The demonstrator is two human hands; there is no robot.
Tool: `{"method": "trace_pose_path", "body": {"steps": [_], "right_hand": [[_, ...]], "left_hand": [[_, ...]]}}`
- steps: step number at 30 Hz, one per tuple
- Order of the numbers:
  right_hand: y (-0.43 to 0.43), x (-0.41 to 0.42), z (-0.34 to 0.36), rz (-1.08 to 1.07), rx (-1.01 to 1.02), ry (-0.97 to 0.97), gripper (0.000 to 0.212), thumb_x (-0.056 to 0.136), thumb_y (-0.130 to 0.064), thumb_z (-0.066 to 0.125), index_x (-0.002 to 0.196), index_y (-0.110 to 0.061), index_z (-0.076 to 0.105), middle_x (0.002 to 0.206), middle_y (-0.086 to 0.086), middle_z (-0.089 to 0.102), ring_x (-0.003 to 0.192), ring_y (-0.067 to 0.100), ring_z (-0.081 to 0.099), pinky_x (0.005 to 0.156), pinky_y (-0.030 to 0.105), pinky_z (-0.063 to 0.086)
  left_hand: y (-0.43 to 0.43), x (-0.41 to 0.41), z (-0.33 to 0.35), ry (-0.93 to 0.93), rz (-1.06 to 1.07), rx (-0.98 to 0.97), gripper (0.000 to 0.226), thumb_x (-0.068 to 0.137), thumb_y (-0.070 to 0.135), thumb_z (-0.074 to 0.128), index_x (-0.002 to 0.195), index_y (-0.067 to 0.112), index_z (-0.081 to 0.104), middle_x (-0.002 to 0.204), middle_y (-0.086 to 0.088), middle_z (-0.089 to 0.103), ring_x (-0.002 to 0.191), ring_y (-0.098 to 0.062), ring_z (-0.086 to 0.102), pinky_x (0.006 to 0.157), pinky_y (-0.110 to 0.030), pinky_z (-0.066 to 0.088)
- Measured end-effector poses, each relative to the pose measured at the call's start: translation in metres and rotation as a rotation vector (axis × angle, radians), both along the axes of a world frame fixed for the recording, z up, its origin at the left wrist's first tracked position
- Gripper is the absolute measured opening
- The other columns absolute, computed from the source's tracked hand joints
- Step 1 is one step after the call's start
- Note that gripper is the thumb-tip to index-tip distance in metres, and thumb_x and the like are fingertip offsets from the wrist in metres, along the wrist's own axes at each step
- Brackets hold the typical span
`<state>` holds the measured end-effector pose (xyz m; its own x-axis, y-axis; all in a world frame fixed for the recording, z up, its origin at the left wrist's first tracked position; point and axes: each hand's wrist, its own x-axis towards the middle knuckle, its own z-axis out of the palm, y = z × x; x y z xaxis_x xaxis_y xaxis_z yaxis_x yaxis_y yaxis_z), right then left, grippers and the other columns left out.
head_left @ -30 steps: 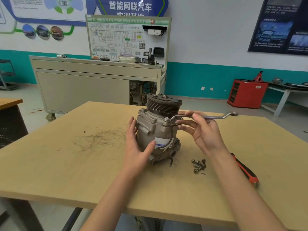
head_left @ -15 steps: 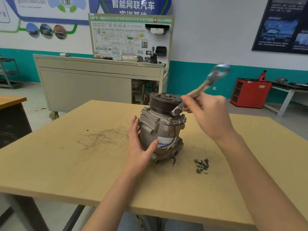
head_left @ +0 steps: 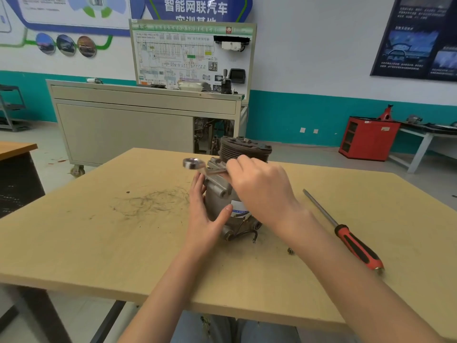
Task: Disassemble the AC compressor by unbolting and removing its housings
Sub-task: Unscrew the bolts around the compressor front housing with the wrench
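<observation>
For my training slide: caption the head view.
Left hand steadies the AC compressor while the right hand holds a wrench to it.

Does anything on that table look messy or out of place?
Only small things: dark swirly scuff marks mar the table left of the compressor, and a loose bolt lies near its base. Nothing looks spilled or broken.
</observation>
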<state>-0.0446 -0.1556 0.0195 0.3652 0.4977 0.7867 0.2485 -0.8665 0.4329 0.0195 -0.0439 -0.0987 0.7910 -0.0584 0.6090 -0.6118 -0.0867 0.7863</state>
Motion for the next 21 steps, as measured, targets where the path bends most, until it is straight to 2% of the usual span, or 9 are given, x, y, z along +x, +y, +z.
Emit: {"method": "trace_pose_path", "body": {"steps": [3,4,7,8,10,13,16,19,21], "right_hand": [[-0.027,0.006,-0.010,0.245,0.277,-0.029,0.015,0.088,-0.016,0.061,0.081,-0.004,0.068,0.069,0.006,0.067,0.056,0.017,0.064,0.046,0.026,0.051],[-0.040,0.006,-0.014,0.383,0.520,0.073,0.018,0.092,-0.015,0.054,0.084,-0.006,0.068,0.074,0.004,0.069,0.063,0.015,0.067,0.054,0.025,0.054],[-0.069,0.015,-0.027,0.846,1.431,0.664,0.029,0.098,-0.006,0.039,0.090,-0.009,0.067,0.093,0.006,0.073,0.086,0.021,0.070,0.071,0.027,0.057],[-0.076,0.021,-0.029,0.934,1.624,0.814,0.031,0.099,-0.006,0.036,0.091,-0.007,0.066,0.096,0.009,0.072,0.086,0.024,0.070,0.070,0.028,0.057],[-0.084,0.033,-0.030,1.004,1.807,0.985,0.030,0.099,-0.008,0.036,0.092,-0.004,0.065,0.093,0.012,0.072,0.082,0.023,0.070,0.066,0.027,0.057],[-0.088,0.039,-0.025,1.106,1.878,0.995,0.028,0.096,-0.012,0.042,0.087,-0.004,0.068,0.087,0.014,0.072,0.079,0.021,0.071,0.064,0.024,0.057],[-0.089,0.033,-0.014,0.971,1.744,0.742,0.025,0.092,-0.020,0.049,0.083,-0.004,0.066,0.078,0.012,0.073,0.071,0.022,0.071,0.061,0.024,0.057],[-0.077,0.019,0.003,0.634,1.308,0.453,0.022,0.095,-0.017,0.051,0.079,-0.011,0.065,0.066,-0.002,0.071,0.060,0.017,0.070,0.056,0.024,0.057],[-0.062,0.009,0.015,0.466,0.895,0.316,0.018,0.092,-0.014,0.057,0.080,-0.008,0.068,0.066,-0.004,0.069,0.058,0.016,0.068,0.058,0.031,0.058]], "left_hand": [[0.001,0.001,0.000,-0.018,-0.010,-0.008,0.088,0.077,0.050,0.062,0.150,0.028,0.018,0.159,0.014,0.012,0.145,-0.012,0.022,0.116,-0.045,0.028],[0.001,0.001,-0.001,-0.019,-0.010,-0.009,0.088,0.077,0.050,0.062,0.150,0.027,0.018,0.159,0.015,0.012,0.145,-0.012,0.023,0.116,-0.045,0.029],[0.000,0.002,0.000,-0.017,-0.014,-0.014,0.086,0.077,0.050,0.062,0.148,0.034,0.017,0.158,0.020,0.010,0.144,-0.010,0.023,0.116,-0.045,0.030],[-0.001,0.002,0.000,-0.015,-0.013,-0.014,0.086,0.077,0.051,0.062,0.148,0.035,0.017,0.158,0.021,0.010,0.144,-0.009,0.023,0.116,-0.044,0.030],[-0.001,0.002,0.000,-0.013,-0.015,-0.018,0.086,0.077,0.050,0.062,0.148,0.033,0.018,0.158,0.019,0.010,0.144,-0.010,0.023,0.116,-0.044,0.030],[0.000,0.003,0.000,-0.015,-0.021,-0.014,0.083,0.080,0.039,0.065,0.148,0.033,0.018,0.159,0.018,0.011,0.144,-0.011,0.024,0.116,-0.045,0.030],[0.000,0.002,0.001,-0.022,-0.018,-0.009,0.081,0.080,0.038,0.066,0.145,0.038,0.017,0.158,0.018,0.011,0.143,-0.010,0.025,0.116,-0.043,0.030],[0.000,0.002,0.001,-0.025,-0.012,-0.012,0.082,0.076,0.050,0.062,0.144,0.039,0.018,0.159,0.016,0.012,0.143,-0.010,0.026,0.116,-0.042,0.031],[0.000,0.002,0.000,-0.027,-0.009,-0.013,0.083,0.075,0.052,0.062,0.144,0.038,0.018,0.159,0.015,0.012,0.143,-0.011,0.026,0.116,-0.044,0.030]]}}
